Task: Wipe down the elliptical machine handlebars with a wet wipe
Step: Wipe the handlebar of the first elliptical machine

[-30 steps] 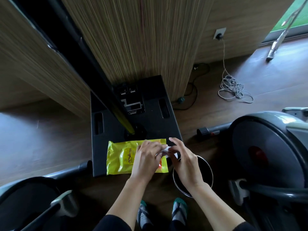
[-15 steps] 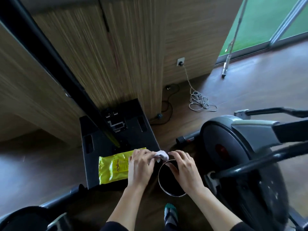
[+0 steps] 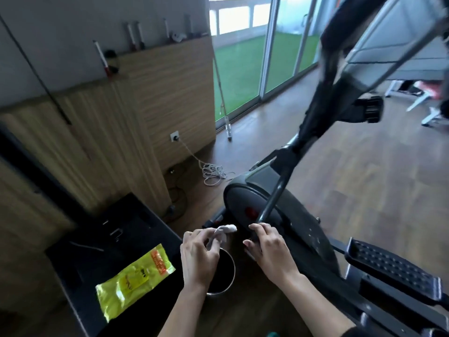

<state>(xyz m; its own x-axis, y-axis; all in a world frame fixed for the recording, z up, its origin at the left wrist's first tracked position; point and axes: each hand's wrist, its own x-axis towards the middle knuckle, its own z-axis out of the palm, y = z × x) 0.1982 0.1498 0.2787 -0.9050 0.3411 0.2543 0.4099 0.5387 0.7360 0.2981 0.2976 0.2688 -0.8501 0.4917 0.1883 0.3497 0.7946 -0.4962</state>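
Pinching a crumpled white wet wipe (image 3: 224, 231) between thumb and fingertips, the left hand (image 3: 199, 254) now holds it clear of the yellow wipe pack (image 3: 134, 280), which lies on a black platform (image 3: 136, 229) where both hands worked a moment ago. The right hand (image 3: 267, 249) has let go, its grip loosely curled and apparently empty beside the flywheel housing (image 3: 240, 195), though blur hides any contact. The view has swung up to the tall handlebars (image 3: 335, 27), well above the wipe, so fetching looks done and wiping has not begun.
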